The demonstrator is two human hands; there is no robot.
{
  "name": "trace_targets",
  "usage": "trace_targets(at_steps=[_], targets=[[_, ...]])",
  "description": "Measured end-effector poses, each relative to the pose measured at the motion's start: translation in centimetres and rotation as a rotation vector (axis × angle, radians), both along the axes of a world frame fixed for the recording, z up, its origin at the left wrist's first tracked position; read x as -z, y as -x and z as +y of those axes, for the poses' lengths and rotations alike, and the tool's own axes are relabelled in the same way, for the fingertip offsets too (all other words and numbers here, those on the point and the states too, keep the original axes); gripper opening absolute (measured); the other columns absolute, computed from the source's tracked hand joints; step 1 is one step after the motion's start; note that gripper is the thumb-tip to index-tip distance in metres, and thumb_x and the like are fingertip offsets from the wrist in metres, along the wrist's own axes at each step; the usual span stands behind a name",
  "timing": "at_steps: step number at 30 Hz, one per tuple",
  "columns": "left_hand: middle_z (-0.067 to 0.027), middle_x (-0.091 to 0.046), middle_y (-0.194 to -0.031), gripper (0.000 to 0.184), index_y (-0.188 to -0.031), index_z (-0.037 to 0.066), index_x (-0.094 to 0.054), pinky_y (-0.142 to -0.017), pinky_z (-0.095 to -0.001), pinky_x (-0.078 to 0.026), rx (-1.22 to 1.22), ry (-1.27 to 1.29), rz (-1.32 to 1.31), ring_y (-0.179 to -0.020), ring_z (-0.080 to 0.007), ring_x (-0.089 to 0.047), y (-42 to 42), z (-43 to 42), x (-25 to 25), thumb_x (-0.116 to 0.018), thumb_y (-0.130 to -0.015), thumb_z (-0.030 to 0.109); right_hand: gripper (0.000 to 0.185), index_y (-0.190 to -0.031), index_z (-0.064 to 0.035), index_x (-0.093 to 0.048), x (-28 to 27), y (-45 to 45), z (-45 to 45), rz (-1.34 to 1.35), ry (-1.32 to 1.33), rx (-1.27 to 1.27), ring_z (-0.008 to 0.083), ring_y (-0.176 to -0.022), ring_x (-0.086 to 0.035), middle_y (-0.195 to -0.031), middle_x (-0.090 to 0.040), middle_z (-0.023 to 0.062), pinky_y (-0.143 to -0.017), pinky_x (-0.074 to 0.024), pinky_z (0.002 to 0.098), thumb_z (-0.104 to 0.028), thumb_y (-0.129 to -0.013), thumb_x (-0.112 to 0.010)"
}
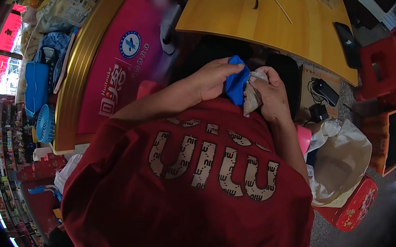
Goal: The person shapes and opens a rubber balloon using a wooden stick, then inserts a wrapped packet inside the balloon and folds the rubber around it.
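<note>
In front of my red shirt, both hands are raised close together over my lap. My left hand [214, 78] pinches a piece of blue cloth [236, 85] between thumb and fingers; it may be a small pouch, but its form is partly hidden. My right hand [272, 93] is closed on a small see-through plastic bag [253, 94] with greyish-brown contents I cannot make out. The bag touches or overlaps the right side of the blue cloth.
Ahead stands a wooden table [237, 21] bearing a thin stick [279, 5] and a phone [346, 42]. On my right are a red stool [387, 71], an orange crate [389, 139] and a bin lined with a plastic bag [341, 162]. A gold-framed pink panel [116, 76] rises at left.
</note>
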State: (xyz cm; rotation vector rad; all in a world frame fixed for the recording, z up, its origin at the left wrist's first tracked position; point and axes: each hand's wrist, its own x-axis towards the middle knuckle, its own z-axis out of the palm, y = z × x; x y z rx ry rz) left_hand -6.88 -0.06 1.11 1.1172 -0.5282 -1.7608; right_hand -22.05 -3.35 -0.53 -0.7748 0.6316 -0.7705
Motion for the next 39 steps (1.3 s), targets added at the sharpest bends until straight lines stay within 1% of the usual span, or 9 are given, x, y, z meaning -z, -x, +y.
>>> trace_targets(at_steps=[8,10,13,21,25,27,28,34,39], targets=[[-0.0035,-0.049,-0.081,0.021,-0.09,0.003,-0.042,-0.065,-0.0231,-0.041,0.036,0.155,-0.326,-0.076,-0.009,-0.047,0.9,0.2,0.1,-0.052,-0.078,0.018,0.016,-0.082,-0.0045,-0.043,0.8,-0.1,-0.1,-0.016,0.012,0.026,0.0125,-0.053,-0.05,-0.066,-0.05,0.0049,-0.047,-0.0417,0.0222,0.002,-0.07,-0.05],[-0.0048,-0.048,-0.078,0.024,-0.086,0.001,-0.044,-0.063,-0.0226,-0.042,-0.211,0.461,-0.752,-0.073,-0.0095,-0.048,0.6,-0.1,1.0,-0.055,-0.076,0.02,0.016,-0.082,-0.0046,-0.043,0.7,-0.1,-0.2,-0.026,0.019,0.069,0.0119,-0.052,-0.049,-0.065,-0.05,0.0044,-0.047,-0.0413,0.0222,0.003,-0.069,-0.05],[-0.0075,-0.048,-0.078,0.024,-0.083,0.001,-0.047,-0.061,-0.0234,-0.043,-0.013,0.539,-1.125,-0.068,-0.0113,-0.05,0.3,0.2,-2.6,-0.058,-0.073,0.021,0.016,-0.081,-0.0047,-0.043,0.7,0.1,-0.5,-0.006,0.056,0.129,0.0108,-0.053,-0.048,-0.065,-0.048,0.0034,-0.047,-0.0408,0.022,0.004,-0.069,-0.05],[-0.0084,-0.052,-0.07,0.015,-0.073,0.001,-0.052,-0.057,-0.0264,-0.042,0.163,0.485,-1.184,-0.063,-0.0171,-0.052,1.3,-0.1,-1.9,-0.057,-0.07,0.015,0.016,-0.081,-0.005,-0.043,0.9,0.0,-0.5,0.067,0.141,0.182,0.0093,-0.055,-0.047,-0.067,-0.046,0.0017,-0.049,-0.039,0.0208,0.003,-0.069,-0.049],[-0.0078,-0.051,-0.071,0.014,-0.069,0.001,-0.052,-0.062,-0.0263,-0.041,0.214,0.55,-1.106,-0.067,-0.0153,-0.051,1.9,0.3,-1.3,-0.056,-0.07,0.014,0.014,-0.078,-0.004,-0.043,0.8,0.2,-0.6,0.086,0.095,0.227,0.0088,-0.055,-0.046,-0.066,-0.046,0.0022,-0.048,-0.0385,0.0207,0.002,-0.068,-0.05],[-0.0049,-0.05,-0.076,0.015,-0.069,0.001,-0.053,-0.065,-0.0242,-0.04,0.142,0.478,-0.885,-0.071,-0.0117,-0.049,1.3,-0.1,-0.9,-0.055,-0.073,0.015,0.014,-0.079,-0.0038,-0.043,0.2,0.4,-0.7,0.039,0.013,0.187,0.0099,-0.054,-0.047,-0.066,-0.047,0.003,-0.048,-0.0393,0.0212,0.002,-0.069,-0.05],[-0.0024,-0.047,-0.081,0.015,-0.082,0.001,-0.053,-0.068,-0.0229,-0.039,0.105,0.381,-0.598,-0.073,-0.0099,-0.047,1.0,0.0,-0.8,-0.055,-0.075,0.015,0.014,-0.08,-0.0039,-0.043,0.0,0.4,-0.6,-0.038,-0.046,0.166,0.0112,-0.053,-0.047,-0.066,-0.048,0.0039,-0.047,-0.0403,0.0222,0.002,-0.069,-0.049],[-0.005,-0.05,-0.088,0.037,-0.102,0.001,-0.042,-0.074,-0.0249,-0.04,0.001,0.109,-0.128,-0.081,-0.0122,-0.049,0.3,-0.1,-1.3,-0.06,-0.072,0.011,0.015,-0.083,-0.0051,-0.043,-0.1,0.0,-0.1,-0.167,-0.122,0.1,0.0142,-0.048,-0.048,-0.064,-0.049,0.0051,-0.042,-0.0416,0.0248,0.002,-0.07,-0.047],[-0.0066,-0.054,-0.087,0.031,-0.096,0.002,-0.047,-0.075,-0.0269,-0.042,0.078,0.069,-0.102,-0.082,-0.0144,-0.052,0.7,0.1,-0.3,-0.062,-0.07,0.009,0.015,-0.084,-0.0051,-0.042,0.9,-0.4,0.0,-0.076,-0.001,0.156,0.0136,-0.052,-0.05,-0.068,-0.048,0.0051,-0.046,-0.0422,0.0242,0.001,-0.072,-0.048]])
